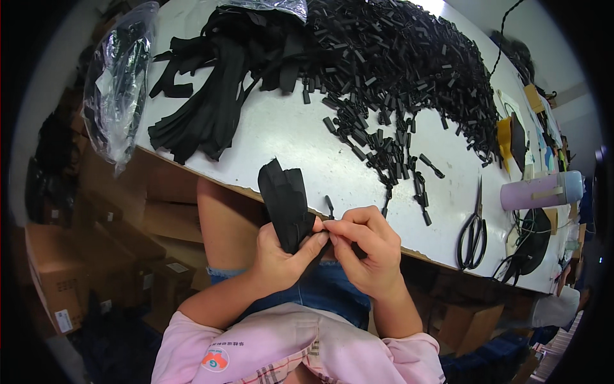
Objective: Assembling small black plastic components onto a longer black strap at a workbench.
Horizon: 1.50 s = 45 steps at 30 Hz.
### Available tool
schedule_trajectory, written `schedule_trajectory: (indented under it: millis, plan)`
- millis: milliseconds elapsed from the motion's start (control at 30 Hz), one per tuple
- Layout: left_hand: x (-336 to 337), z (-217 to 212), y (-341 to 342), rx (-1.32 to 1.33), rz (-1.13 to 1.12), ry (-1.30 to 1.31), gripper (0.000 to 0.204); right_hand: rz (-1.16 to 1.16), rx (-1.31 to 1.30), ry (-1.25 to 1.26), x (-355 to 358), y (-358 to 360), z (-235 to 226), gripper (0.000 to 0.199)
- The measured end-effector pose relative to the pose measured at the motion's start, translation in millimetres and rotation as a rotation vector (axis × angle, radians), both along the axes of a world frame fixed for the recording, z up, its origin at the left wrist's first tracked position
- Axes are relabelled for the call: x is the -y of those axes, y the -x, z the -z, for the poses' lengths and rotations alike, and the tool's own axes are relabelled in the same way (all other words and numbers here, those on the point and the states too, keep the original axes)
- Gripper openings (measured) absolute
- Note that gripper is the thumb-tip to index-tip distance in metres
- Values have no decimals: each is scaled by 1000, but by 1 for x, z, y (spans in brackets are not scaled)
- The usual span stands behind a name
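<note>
A folded bundle of black zipper strips [284,201] rises from my left hand [284,253], which is closed around its lower part. My right hand [371,249] pinches thumb and forefinger together against the left fingertips, at the end of a strip. A small black zipper pull [329,206] stands out just beyond the pinched fingers, by the table edge; its thin end seems to run into them, though the fingers hide most of that spot. Both hands are over my lap, in front of the table.
A big heap of black pulls [403,57] covers the back of the white table [288,134], some straggling forward. More black strips [211,109] lie at left beside a clear plastic bag [118,83]. Black-handled scissors [472,237] and a lilac bottle [537,191] are at right. Cardboard boxes [70,275] stand below left.
</note>
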State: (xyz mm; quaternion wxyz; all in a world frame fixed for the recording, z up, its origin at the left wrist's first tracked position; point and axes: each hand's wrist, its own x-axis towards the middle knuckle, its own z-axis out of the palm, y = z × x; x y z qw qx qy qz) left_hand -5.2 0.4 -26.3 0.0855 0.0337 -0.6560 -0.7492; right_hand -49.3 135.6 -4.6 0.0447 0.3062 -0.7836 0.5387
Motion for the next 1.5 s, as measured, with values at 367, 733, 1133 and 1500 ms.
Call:
schedule_trajectory:
  millis: [367,733,1133,1500]
  plan:
    - [-3,-10,1,73,-11,-276,12,124,186,150,4,-10,2,18]
    - [9,-13,1,51,111,-237,14,-163,896,671,1,-9,15,3]
    - [9,-18,1,137,141,-195,14,-6,702,551,7,-19,24,6]
    - [13,-16,1,68,214,-55,14,-108,818,536,-1,-24,24,6]
